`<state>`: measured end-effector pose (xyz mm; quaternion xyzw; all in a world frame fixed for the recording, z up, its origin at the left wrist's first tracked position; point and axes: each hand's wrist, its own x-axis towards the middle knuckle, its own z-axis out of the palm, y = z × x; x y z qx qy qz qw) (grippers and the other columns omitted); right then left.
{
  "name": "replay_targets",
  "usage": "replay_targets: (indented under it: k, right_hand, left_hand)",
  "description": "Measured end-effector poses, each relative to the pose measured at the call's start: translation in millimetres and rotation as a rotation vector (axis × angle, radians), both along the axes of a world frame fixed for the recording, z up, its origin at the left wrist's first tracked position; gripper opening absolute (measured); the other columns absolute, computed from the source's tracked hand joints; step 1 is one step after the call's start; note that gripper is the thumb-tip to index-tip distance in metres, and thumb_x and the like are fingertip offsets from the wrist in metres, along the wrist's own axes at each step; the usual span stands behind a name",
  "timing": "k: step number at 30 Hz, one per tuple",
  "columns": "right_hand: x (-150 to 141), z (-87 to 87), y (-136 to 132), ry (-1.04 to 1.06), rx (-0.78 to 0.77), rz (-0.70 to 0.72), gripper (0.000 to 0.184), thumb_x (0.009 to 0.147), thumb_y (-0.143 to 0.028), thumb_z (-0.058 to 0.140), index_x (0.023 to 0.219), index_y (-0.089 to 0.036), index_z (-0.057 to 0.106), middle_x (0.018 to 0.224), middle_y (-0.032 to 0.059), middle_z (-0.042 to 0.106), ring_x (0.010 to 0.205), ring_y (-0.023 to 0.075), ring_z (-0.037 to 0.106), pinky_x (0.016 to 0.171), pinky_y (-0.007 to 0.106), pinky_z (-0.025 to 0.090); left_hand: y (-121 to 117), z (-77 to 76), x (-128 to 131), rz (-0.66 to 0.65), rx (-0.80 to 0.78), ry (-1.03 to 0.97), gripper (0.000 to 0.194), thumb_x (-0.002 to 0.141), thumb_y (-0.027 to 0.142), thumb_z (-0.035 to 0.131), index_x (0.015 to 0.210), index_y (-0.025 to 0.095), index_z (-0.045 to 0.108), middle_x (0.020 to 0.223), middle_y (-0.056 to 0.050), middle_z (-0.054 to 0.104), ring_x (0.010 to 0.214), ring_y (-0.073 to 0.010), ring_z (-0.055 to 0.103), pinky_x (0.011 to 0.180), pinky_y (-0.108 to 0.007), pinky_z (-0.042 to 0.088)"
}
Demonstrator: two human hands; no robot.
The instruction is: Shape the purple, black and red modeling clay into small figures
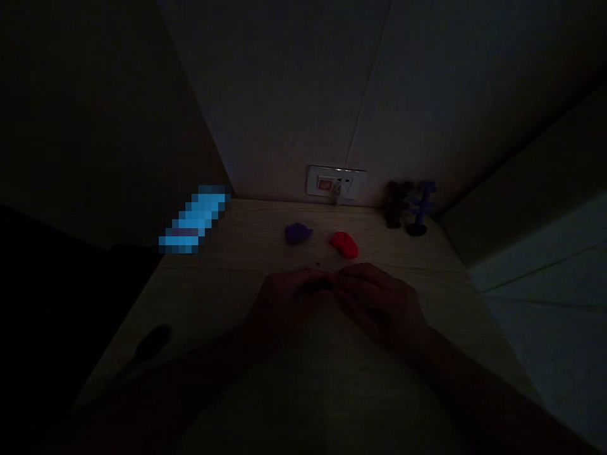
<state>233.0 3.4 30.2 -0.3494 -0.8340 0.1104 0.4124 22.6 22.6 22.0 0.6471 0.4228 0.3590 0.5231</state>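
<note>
My left hand (289, 300) and my right hand (384, 303) meet at their fingertips low over the wooden tabletop. The fingers of both are closed in a pinch. Between them there may be a small piece of something; the dim light and the fingers hide it. Just beyond the hands lie a purple lump (297, 234) and a red lump (345, 245), both soft-looking like modelling clay. A tiny dark crumb (317, 264) rests on the wood near my left fingertips.
A wall socket (336, 182) with a red switch sits behind the table (227, 253). Two dark knobbly stands (398, 203) are at the back right, one bluish (421, 208). A glowing blurred-out screen (194, 221) is at the left edge, and a dark oval object (152, 342) lies front left.
</note>
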Motion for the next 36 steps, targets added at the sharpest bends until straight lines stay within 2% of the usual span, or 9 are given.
replay_targets:
  k: [3,6,9,13,18,23,27,30,36]
  right_hand:
    - [-0.5,-0.3,0.7,0.063,-0.084,-0.039,0.024,0.098,-0.012,0.069,0.120,-0.018,0.074,0.104,0.0090,0.076,0.091,0.0186,0.074,0.080,0.029,0.064]
    - [-1.7,-0.4,1.4,0.137,-0.217,-0.069,0.020,0.096,-0.016,0.072,0.115,-0.022,0.075,0.090,0.0037,0.073,0.076,0.0162,0.071,0.068,0.028,0.061]
    - [-2.7,-0.5,1.3,0.160,-0.310,-0.064,0.013,0.096,-0.020,0.072,0.108,-0.023,0.075,0.088,0.0033,0.074,0.073,0.0163,0.070,0.065,0.028,0.058]
    - [-2.8,0.1,0.9,0.143,-0.295,-0.034,0.010,0.098,-0.019,0.068,0.106,-0.023,0.074,0.092,0.0056,0.076,0.081,0.0188,0.071,0.069,0.031,0.058]
    - [-1.8,0.6,1.4,0.124,-0.260,0.017,0.012,0.098,-0.017,0.067,0.106,-0.023,0.073,0.100,0.0070,0.075,0.088,0.0193,0.072,0.075,0.032,0.059]
    - [-3.2,-4.3,1.0,0.248,-0.394,-0.081,0.016,0.094,-0.020,0.075,0.109,-0.022,0.077,0.091,0.0044,0.075,0.074,0.0163,0.069,0.063,0.028,0.057]
    - [-4.6,-7.3,1.2,0.369,-0.520,-0.093,0.015,0.090,-0.024,0.079,0.105,-0.023,0.080,0.088,0.0036,0.076,0.068,0.0151,0.069,0.057,0.025,0.057]
    - [-4.8,-5.7,0.7,0.360,-0.466,-0.098,0.016,0.090,-0.023,0.080,0.106,-0.025,0.081,0.090,0.0038,0.077,0.070,0.0160,0.071,0.059,0.026,0.059]
    - [-4.2,1.9,-5.4,0.178,-0.129,-0.097,0.028,0.094,-0.013,0.076,0.118,-0.025,0.081,0.104,0.0071,0.082,0.088,0.0204,0.079,0.077,0.030,0.068]
  left_hand:
    - [0.3,-1.3,0.0,0.038,-0.033,-0.029,0.021,0.088,0.026,0.078,0.109,0.024,0.081,0.110,-0.003,0.084,0.102,-0.0236,0.078,0.098,-0.039,0.061]
    - [0.6,-2.6,0.2,0.057,-0.076,-0.071,0.022,0.083,0.025,0.083,0.105,0.024,0.080,0.110,-0.004,0.083,0.104,-0.0257,0.079,0.100,-0.042,0.061]
    - [0.6,-2.5,0.9,0.057,-0.109,-0.092,0.022,0.080,0.023,0.085,0.101,0.023,0.079,0.106,-0.004,0.083,0.101,-0.0258,0.079,0.099,-0.043,0.062]
    - [0.4,-1.5,2.5,0.110,-0.159,-0.130,0.026,0.076,0.023,0.088,0.097,0.022,0.074,0.102,-0.004,0.083,0.098,-0.0251,0.079,0.095,-0.042,0.063]
    - [0.5,-1.0,2.2,0.084,-0.152,-0.094,0.022,0.077,0.023,0.087,0.094,0.021,0.073,0.099,-0.004,0.082,0.096,-0.0247,0.079,0.095,-0.042,0.062]
    - [1.8,-1.8,0.7,0.089,-0.098,-0.089,0.023,0.078,0.025,0.088,0.093,0.021,0.072,0.098,-0.004,0.081,0.096,-0.0243,0.078,0.093,-0.041,0.062]
    - [2.9,-2.2,0.3,0.102,-0.093,-0.085,0.024,0.077,0.021,0.089,0.093,0.021,0.071,0.098,-0.002,0.080,0.095,-0.0223,0.078,0.094,-0.039,0.062]
    - [2.2,-1.4,0.9,0.113,-0.101,-0.090,0.025,0.075,0.023,0.090,0.093,0.021,0.071,0.100,-0.002,0.080,0.097,-0.0234,0.078,0.095,-0.041,0.062]
    - [0.7,3.4,3.9,0.079,-0.236,-0.240,0.028,0.071,0.019,0.091,0.090,0.019,0.071,0.099,-0.005,0.082,0.097,-0.0261,0.079,0.095,-0.043,0.063]
